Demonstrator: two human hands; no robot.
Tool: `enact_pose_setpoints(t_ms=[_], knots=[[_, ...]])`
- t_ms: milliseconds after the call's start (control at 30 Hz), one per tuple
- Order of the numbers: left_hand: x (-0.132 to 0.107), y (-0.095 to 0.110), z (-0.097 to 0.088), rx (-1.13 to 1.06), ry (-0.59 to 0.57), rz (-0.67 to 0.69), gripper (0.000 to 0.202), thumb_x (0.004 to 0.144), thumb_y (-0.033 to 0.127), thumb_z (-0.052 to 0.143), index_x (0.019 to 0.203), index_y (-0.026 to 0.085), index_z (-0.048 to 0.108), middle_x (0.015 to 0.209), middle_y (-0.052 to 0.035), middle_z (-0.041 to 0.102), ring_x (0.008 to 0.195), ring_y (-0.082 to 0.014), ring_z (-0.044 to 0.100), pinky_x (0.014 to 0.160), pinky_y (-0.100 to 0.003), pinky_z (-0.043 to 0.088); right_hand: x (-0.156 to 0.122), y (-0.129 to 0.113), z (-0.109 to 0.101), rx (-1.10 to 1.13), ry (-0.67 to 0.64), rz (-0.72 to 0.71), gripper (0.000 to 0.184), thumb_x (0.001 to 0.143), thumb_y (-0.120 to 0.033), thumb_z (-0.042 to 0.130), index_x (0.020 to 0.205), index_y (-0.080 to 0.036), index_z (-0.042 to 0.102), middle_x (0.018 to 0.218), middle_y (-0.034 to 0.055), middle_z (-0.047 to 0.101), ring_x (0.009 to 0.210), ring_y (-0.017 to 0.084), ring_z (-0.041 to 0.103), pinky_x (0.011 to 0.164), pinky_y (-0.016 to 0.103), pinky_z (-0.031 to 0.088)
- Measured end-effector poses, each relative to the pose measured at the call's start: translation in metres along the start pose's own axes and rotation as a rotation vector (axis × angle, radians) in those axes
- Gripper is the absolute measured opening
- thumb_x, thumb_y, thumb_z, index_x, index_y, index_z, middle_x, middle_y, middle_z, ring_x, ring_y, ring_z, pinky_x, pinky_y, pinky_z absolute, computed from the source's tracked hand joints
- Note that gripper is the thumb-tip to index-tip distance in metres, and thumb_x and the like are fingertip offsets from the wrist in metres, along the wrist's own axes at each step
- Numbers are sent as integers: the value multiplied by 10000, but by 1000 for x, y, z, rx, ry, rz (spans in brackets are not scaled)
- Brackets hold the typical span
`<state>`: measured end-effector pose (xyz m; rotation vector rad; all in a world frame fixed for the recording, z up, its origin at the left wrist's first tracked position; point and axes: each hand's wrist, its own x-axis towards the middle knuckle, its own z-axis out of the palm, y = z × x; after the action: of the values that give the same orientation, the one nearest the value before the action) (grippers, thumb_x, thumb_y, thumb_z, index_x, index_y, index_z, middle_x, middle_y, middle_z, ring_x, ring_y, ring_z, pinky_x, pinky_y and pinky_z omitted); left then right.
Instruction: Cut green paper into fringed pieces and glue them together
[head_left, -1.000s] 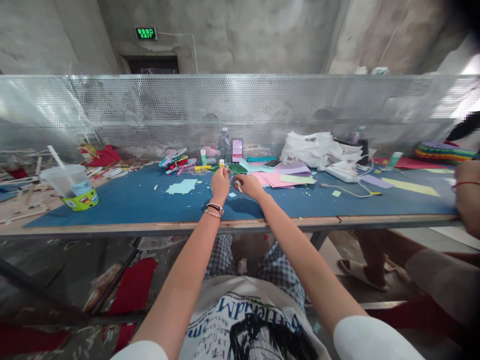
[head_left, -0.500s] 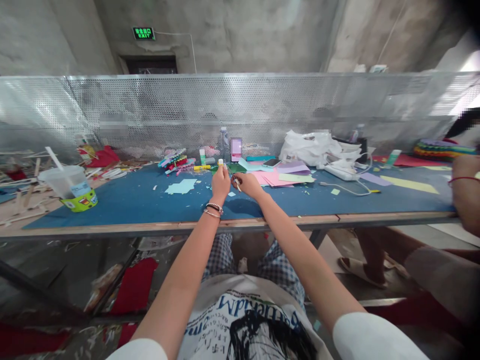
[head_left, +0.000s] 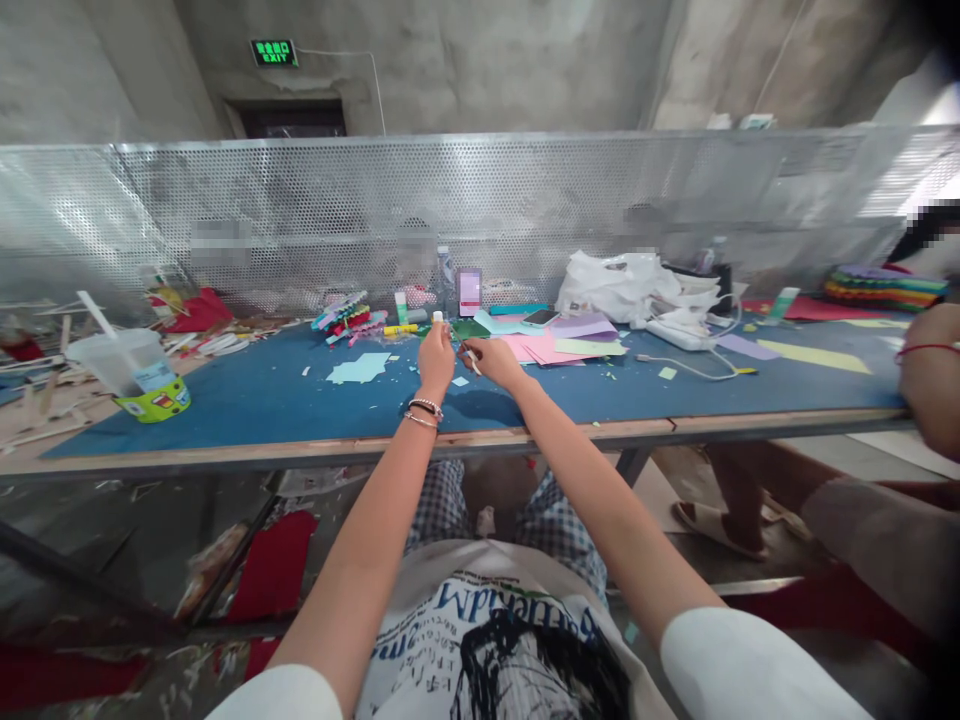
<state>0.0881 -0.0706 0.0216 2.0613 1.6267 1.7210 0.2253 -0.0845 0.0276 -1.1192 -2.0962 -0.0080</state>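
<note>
My left hand [head_left: 436, 355] is closed, held upright just over the table's blue top [head_left: 247, 395]. A white-capped tube [head_left: 437, 317] sticks up from its fingers, and its lower part is hidden. Close by on the right, my right hand [head_left: 489, 360] is bent in a pinch. From it a thin pale strip [head_left: 474, 366] points down; its kind is too small to tell. The fingertips of both hands nearly meet, with a small dark thing between them that I cannot make out. Pink paper sheets [head_left: 529, 349] lie just beyond my right hand.
Light blue paper [head_left: 358, 367] and a yellow tube [head_left: 400, 329] lie left. Behind stand a glue stick [head_left: 401, 307], a bottle [head_left: 444, 280] and an upright phone [head_left: 470, 292]. A lidded cup [head_left: 131, 370] stands far left, a white plastic bag [head_left: 611, 288] right. Another person's arm [head_left: 930, 380] rests at right.
The view has tilted down and shifted slightly, so everything sits a little differently in frame. Both hands keep nearly the same pose, with the fingertips still close together.
</note>
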Motion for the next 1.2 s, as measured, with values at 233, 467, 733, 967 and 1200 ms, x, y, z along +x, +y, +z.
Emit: enact_pose_setpoints(t_ms=[233,467,733,967,1200], knots=[[0,0,0,-6,23,5,333,935,335,274,948,189,574,823,-79,624,799,-186,584,709,-282,402,1,4,2,36,-5,-3,217,763,-218,489,860,-153,672,621,16,620,589,123,506,584,205,321],[0,2,-1,-13,29,21,336,935,315,260,949,183,568,864,-93,622,838,-197,581,730,-295,407,3,7,5,104,-20,-19,198,748,-209,496,843,-148,658,611,-6,600,544,103,498,550,190,333],[0,1,-1,-20,35,-20,348,936,350,259,943,190,568,867,-83,635,827,-194,589,721,-285,404,0,1,-1,24,-20,5,199,777,-277,517,863,-169,660,665,26,640,581,128,534,562,209,330],[1,-1,1,12,27,-66,372,937,363,244,908,180,567,826,-103,642,785,-206,594,683,-283,377,-2,-3,0,-143,-63,-18,205,749,-282,555,878,-187,681,753,54,677,660,160,558,566,231,293],[-1,3,0,48,-35,-75,409,941,394,224,992,175,566,826,-105,650,787,-207,601,672,-277,369,-2,-4,-2,-95,-63,-13,209,754,-254,539,880,-159,675,744,55,672,639,149,540,574,229,299]])
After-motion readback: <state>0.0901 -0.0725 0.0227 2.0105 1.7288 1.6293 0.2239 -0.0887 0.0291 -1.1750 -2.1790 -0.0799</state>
